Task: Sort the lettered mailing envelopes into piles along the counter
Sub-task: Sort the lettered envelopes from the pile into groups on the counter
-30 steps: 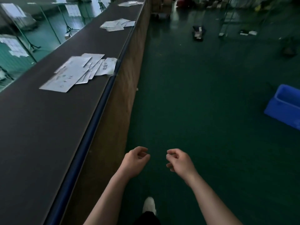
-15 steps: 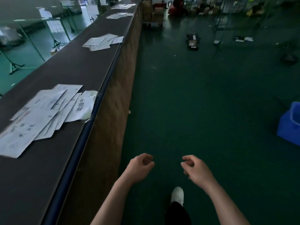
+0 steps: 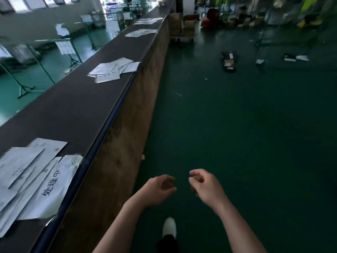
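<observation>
1. The fingers of the left hand (image 3: 158, 189) and the right hand (image 3: 206, 187) are loosely curled and hold nothing, low in the middle of the frame over the green floor (image 3: 237, 143); that matches both earlier views, so no envelope has been picked up in the last second.
2. The forearms run out of the lower edge, and one white shoe (image 3: 169, 227) shows below the hands. The shoe's place shifts from view to view, which suggests the person is walking alongside the counter (image 3: 76, 106).
3. What changed is the view: the nearest pile of envelopes (image 3: 32, 181) has slid from the upper left toward the lower left corner, and its top sheet with large printed characters now lies at the counter's edge.
4. A second pile (image 3: 114, 70) sits left of centre in the upper part, and two more piles (image 3: 141, 32) lie farther along near the top.
5. Judgement: several piles are already laid out, and the person, empty-handed, seems to be between placements, probably heading for more envelopes.
</observation>
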